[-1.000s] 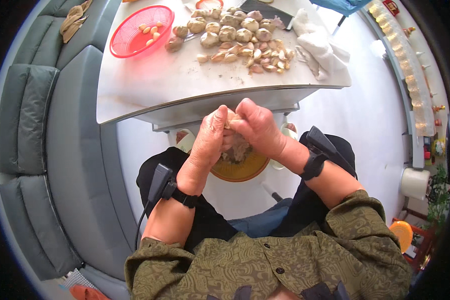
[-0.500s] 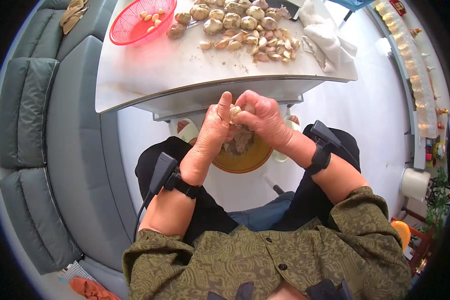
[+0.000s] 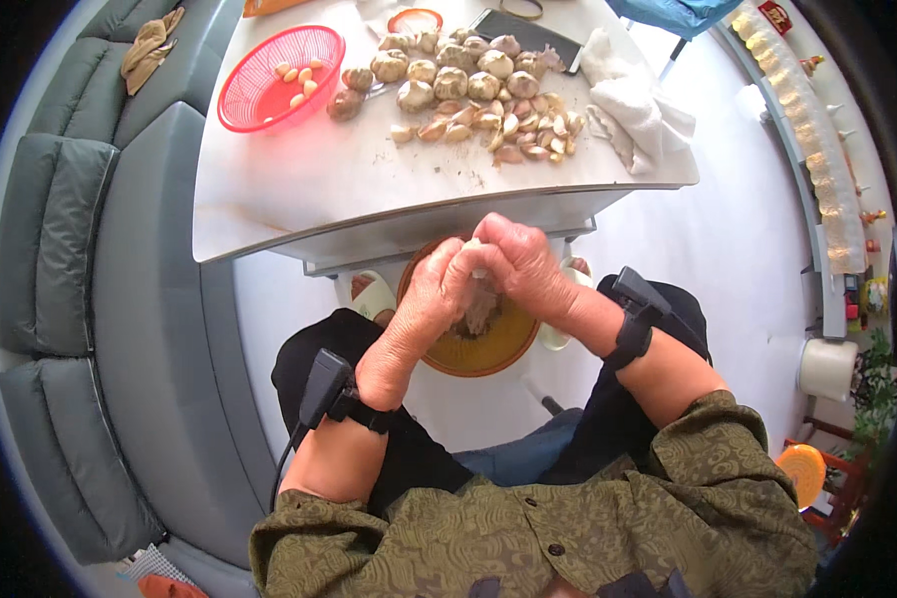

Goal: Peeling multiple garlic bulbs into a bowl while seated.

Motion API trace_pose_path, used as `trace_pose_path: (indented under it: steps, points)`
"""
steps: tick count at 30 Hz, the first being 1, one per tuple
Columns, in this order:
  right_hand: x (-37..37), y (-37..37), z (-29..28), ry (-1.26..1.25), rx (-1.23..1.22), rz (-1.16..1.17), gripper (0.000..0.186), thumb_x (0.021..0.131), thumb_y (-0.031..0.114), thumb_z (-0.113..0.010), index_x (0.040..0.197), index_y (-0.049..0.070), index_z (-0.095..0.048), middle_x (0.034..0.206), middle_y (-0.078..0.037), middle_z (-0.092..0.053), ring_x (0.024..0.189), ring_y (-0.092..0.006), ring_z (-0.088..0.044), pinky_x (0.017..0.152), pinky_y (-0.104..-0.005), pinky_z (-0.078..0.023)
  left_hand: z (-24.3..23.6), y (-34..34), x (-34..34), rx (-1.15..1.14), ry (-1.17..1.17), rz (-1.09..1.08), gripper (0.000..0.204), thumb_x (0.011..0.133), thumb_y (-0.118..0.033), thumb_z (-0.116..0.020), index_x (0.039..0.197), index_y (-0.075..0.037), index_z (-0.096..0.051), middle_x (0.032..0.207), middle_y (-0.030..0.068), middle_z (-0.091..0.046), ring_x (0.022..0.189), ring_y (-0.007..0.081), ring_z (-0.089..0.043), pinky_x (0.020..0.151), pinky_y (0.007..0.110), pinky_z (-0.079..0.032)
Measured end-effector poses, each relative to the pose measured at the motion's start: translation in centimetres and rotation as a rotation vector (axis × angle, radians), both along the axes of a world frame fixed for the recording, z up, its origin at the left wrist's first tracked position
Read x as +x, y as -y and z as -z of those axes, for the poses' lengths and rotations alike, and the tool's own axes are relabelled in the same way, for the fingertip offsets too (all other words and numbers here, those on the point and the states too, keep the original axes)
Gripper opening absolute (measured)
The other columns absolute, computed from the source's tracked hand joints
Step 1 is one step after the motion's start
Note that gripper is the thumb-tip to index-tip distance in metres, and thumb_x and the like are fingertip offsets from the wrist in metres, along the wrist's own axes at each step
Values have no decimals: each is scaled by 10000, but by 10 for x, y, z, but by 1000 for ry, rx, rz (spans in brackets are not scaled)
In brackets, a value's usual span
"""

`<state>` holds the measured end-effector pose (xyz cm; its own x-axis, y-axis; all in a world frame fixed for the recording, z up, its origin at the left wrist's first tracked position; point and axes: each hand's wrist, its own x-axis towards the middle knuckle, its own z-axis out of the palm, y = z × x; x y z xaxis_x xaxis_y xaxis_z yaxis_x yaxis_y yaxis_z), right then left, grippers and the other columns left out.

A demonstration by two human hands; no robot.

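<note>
My left hand (image 3: 437, 289) and my right hand (image 3: 520, 267) meet just past the table's near edge. Their fingers are closed together on a pale piece of garlic (image 3: 475, 246). Most of it is hidden by the fingers, so I cannot make out whether it is a clove or part of a head. Beneath my hands, a round yellow-orange bowl (image 3: 483, 365) holds loose papery garlic skins (image 3: 479, 311). Unpeeled garlic cloves (image 3: 528, 133) lie piled on the table, with several whole garlic heads (image 3: 454, 83) behind them. Peeled cloves sit in a red mesh basket (image 3: 259, 95) at the left.
The white table (image 3: 299, 189) spans the space ahead of me. On it are a crumpled white towel (image 3: 633, 105) at the right and a dark flat device (image 3: 528, 35) at the back. A grey sofa (image 3: 164, 299) runs along the left.
My hands have drawn closer together, and the garlic is more covered by my fingers. The whole view has shifted, so the table and bowl appear lower.
</note>
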<state>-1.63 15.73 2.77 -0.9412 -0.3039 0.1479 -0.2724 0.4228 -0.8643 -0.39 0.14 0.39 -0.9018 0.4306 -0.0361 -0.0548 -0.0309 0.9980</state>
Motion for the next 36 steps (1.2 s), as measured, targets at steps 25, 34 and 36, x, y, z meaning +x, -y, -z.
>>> trace_pose_path:
  steps: [25,34,36]
  points:
    - [1,-4,-24,239,-153,-126,151,789,148,-585,782,19,-508,618,-101,-536,563,-168,-540,536,-289,-448,-22,10,5,495,724,226,256,943,-338,-407,824,-115,-441,569,-64,-256,417,25,-216,327,160,-168]
    - [3,2,-10,482,-563,-11,126,846,132,-495,760,41,-505,569,17,-460,480,-49,-435,434,-203,-374,-41,1,16,438,613,118,248,948,-319,-404,868,-87,-433,575,-55,-283,406,32,-239,324,171,-192]
    - [-3,-4,-14,530,-612,-28,144,866,154,-483,761,61,-517,574,12,-472,474,-57,-449,436,-195,-377,-36,1,10,407,559,114,241,950,-311,-402,868,-86,-432,574,-55,-286,411,32,-246,333,169,-197]
